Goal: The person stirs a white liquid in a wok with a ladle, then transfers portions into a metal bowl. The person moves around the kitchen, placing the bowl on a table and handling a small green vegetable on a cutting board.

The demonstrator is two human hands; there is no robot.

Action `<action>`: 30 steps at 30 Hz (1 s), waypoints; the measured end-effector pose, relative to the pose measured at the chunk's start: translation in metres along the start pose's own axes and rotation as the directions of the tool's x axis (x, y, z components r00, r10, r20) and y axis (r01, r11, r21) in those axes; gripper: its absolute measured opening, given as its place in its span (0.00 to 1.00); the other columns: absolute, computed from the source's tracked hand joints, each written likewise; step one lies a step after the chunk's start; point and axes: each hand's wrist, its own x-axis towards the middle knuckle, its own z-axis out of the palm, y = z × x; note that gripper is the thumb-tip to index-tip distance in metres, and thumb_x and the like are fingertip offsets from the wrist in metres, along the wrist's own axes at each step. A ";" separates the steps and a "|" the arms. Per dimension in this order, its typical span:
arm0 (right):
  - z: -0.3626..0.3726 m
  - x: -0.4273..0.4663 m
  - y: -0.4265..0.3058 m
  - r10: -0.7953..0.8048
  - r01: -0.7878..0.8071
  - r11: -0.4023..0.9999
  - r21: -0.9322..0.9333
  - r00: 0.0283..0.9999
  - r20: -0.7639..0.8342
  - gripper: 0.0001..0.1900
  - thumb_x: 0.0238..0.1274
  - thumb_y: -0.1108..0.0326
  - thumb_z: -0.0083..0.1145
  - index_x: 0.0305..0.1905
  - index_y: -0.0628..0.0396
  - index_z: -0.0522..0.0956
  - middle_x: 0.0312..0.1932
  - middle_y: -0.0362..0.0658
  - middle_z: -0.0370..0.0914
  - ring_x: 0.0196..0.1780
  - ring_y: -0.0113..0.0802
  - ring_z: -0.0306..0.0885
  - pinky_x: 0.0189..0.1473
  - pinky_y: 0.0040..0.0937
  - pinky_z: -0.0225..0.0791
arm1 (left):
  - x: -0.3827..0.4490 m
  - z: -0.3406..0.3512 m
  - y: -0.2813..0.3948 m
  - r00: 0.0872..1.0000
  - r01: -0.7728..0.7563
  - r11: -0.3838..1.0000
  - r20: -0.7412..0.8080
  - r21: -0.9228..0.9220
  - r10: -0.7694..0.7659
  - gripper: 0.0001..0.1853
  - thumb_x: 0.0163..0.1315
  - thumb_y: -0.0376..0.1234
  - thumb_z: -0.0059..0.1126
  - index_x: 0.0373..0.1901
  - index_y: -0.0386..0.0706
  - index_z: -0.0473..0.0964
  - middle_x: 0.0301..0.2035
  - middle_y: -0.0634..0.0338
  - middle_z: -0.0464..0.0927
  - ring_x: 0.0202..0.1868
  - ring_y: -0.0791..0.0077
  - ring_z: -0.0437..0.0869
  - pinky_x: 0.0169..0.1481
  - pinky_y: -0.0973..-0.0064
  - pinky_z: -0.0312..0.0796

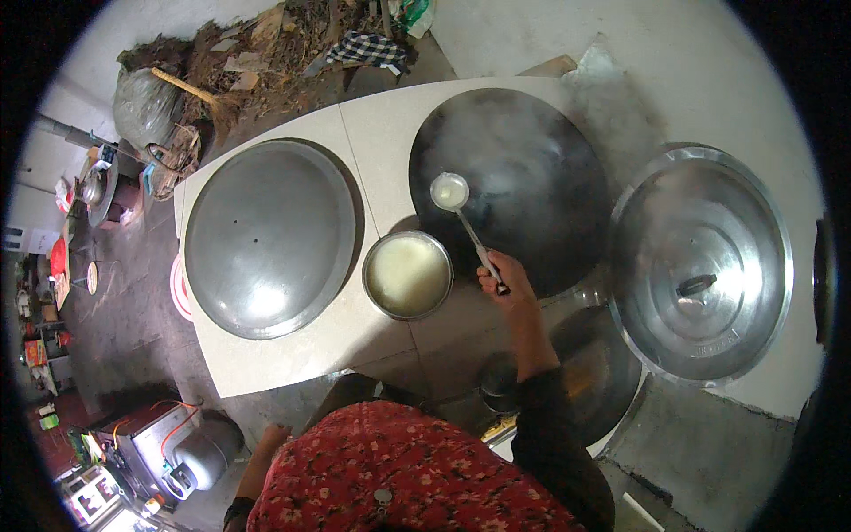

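My right hand [510, 278] grips the handle of a metal ladle [451, 191]. A little pale liquid lies in its bowl, over the left side of a large dark wok [518, 159] set in the pale tiled stove top [372, 173]. Steam hangs over the wok, so its contents are hard to make out. Left of my right hand stands a round metal pot [407, 275] filled with cloudy, whitish liquid. Down at my left side is my left hand [274, 433], partly hidden by my red floral apron [399, 465]; its fingers cannot be made out.
A big domed metal lid [272, 239] covers the left of the stove. Another metal lid [705, 266] leans on the right, beside a second wok [592, 379]. A grey gas cylinder [206, 452] stands lower left. Behind the stove are a broom [199, 93] and heaped dry brush [266, 60].
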 end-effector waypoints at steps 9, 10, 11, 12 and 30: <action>0.061 -0.149 0.071 -0.296 0.199 0.663 -0.722 0.955 -0.009 0.22 0.67 0.65 0.47 0.65 0.54 0.63 0.21 0.40 0.70 0.16 0.27 0.66 0.18 0.27 0.63 | 0.045 -0.043 0.019 0.858 0.503 0.747 0.358 -0.434 -0.370 0.23 0.60 0.52 0.48 0.27 0.42 0.79 0.16 0.57 0.75 0.19 0.66 0.76 0.24 0.65 0.69; 0.062 -0.160 0.083 -0.305 0.206 0.626 -0.753 0.952 0.007 0.23 0.67 0.66 0.48 0.65 0.54 0.63 0.23 0.42 0.72 0.18 0.29 0.69 0.20 0.30 0.66 | 0.049 -0.055 0.028 0.875 0.476 0.754 0.327 -0.452 -0.356 0.23 0.60 0.52 0.48 0.28 0.41 0.80 0.16 0.57 0.75 0.19 0.66 0.76 0.25 0.64 0.70; 0.053 -0.166 0.102 -0.416 0.257 0.465 -0.847 0.908 0.048 0.23 0.66 0.68 0.48 0.65 0.55 0.62 0.26 0.45 0.73 0.21 0.34 0.72 0.23 0.34 0.68 | 0.048 -0.064 0.035 0.894 0.442 0.766 0.293 -0.466 -0.337 0.23 0.60 0.52 0.48 0.28 0.41 0.80 0.16 0.56 0.76 0.19 0.66 0.77 0.26 0.64 0.70; 0.040 -0.162 0.128 -0.505 0.297 0.294 -0.909 0.855 0.116 0.24 0.66 0.69 0.49 0.66 0.55 0.62 0.29 0.48 0.75 0.25 0.39 0.75 0.27 0.37 0.70 | 0.048 -0.055 0.020 0.963 0.264 0.869 0.171 -0.419 -0.210 0.23 0.59 0.52 0.49 0.28 0.41 0.80 0.17 0.56 0.76 0.19 0.66 0.78 0.27 0.64 0.71; 0.041 -0.117 0.193 -0.616 -0.141 -0.380 -0.914 0.776 0.137 0.30 0.62 0.70 0.44 0.70 0.51 0.53 0.33 0.60 0.76 0.37 0.60 0.76 0.40 0.53 0.68 | 0.068 -0.173 0.139 0.926 -0.334 0.903 -0.275 -0.271 0.260 0.17 0.63 0.42 0.48 0.38 0.38 0.77 0.29 0.48 0.81 0.29 0.63 0.81 0.37 0.64 0.72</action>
